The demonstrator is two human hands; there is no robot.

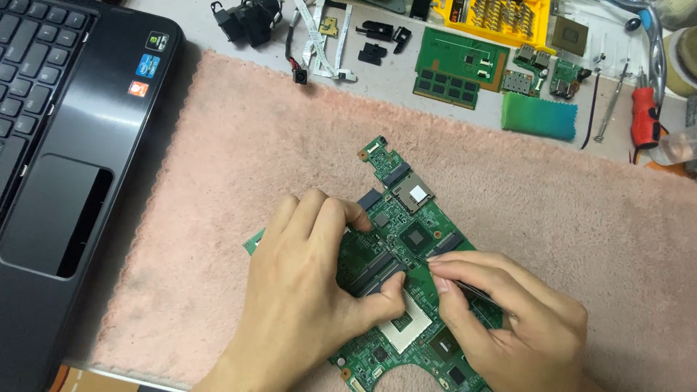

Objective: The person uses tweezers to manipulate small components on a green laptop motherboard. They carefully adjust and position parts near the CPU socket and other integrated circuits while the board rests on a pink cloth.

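Circuit board (406,239) lies on the pink mat (239,160), mid-desk. Left hand (305,290) presses flat on it, fingers apart. Right hand (508,319) pinches thin tweezers (450,277), tip at the board's centre: fine picking underway; steady tip needed. Laptop (65,145) left carries three small square stickers: green, blue, orange.

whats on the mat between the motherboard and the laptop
Nothing. In the head view, the stretch of pink mat between the green motherboard and the black laptop is bare; only the left hand overlaps the board's near edge.
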